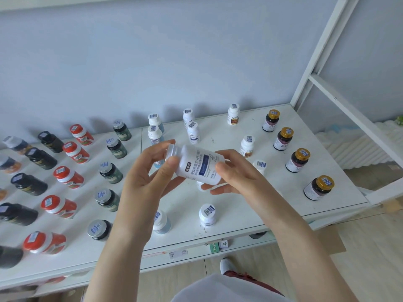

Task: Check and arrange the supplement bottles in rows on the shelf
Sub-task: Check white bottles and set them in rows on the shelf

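Item: one white supplement bottle [199,164], held sideways above the shelf [250,210], left hand [148,173] fingers [172,163] curled round its cap end, right hand [235,177] gripping its base; likely hazard: a slackened grip drops it onto the upright bottles [207,215] beneath, toppling the rows.

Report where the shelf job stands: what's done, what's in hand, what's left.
Done: the gold-capped bottles, red-capped bottles and silver-capped green bottles stand in front-to-back rows on the shelf.
In hand: a white bottle lies sideways above the shelf, label up. The left hand grips its top end and the right hand its base.
Left: setting it among the standing white bottles, whose rows look uneven.
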